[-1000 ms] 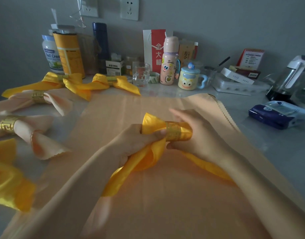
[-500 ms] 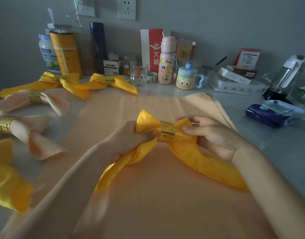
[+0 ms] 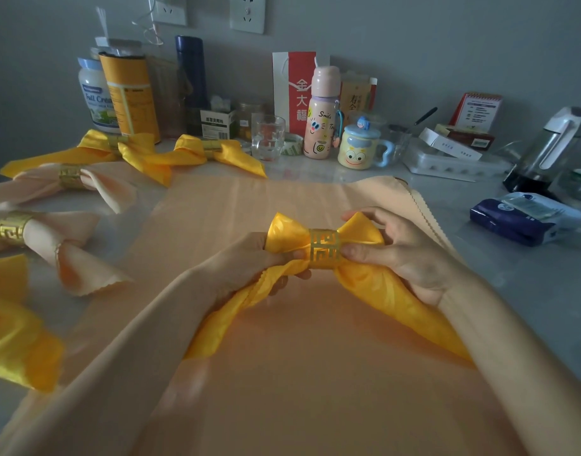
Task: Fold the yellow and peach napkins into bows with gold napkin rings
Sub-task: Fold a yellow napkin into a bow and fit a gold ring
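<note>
Progress is well advanced, as judged from the table [image 3: 529,291]: two yellow bows [image 3: 197,153] and two peach bows [image 3: 69,179], each already ringed, are laid out at the left and back, and part of another yellow one is seen at the near left edge. A yellow napkin [image 3: 358,274] is held above a flat peach cloth [image 3: 315,373], which is probably left to be folded. The gold ring [image 3: 324,249] is seated at the napkin's middle. The left hand [image 3: 249,261] is closed on the left loop and tail; the right hand [image 3: 401,251] is pinched on the right loop beside the ring. The bow's long axis runs left to right, with both tails hanging toward the wearer. Only loop shaping seems to remain.
</note>
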`<state>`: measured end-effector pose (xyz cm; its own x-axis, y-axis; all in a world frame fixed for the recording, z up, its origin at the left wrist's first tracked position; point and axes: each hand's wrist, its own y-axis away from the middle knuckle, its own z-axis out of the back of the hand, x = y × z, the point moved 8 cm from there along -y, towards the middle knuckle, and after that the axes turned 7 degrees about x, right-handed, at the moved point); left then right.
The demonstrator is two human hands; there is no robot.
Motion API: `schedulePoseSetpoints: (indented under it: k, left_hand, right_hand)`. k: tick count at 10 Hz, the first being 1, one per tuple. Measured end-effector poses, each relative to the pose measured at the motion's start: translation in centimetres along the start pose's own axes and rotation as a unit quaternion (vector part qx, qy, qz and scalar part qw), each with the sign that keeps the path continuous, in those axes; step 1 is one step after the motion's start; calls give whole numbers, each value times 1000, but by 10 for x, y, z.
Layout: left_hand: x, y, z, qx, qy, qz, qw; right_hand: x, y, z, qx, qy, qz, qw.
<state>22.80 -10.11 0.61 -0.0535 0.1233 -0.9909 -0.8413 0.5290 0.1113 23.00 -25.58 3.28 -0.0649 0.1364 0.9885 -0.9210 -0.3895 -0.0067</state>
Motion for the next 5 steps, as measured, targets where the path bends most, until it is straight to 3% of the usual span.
schedulePoseSetpoints:
  k: [2,3,4,5]
  left_hand:
    - [-1,9,-5,5,44,59,997]
    - [-3,11,-7,7,-20,67,998]
    - [-4,6,2,-40,-108,24,993]
    - [-9,6,4,-40,-93,-11,995]
  right_hand:
    - [-4,0,4,-40,24,-9,999]
    - [-6,0,7,-68,19,-15,997]
    - [-4,0,4,-59,-4,-12,998]
    - [-2,0,1,-30,-85,-10,996]
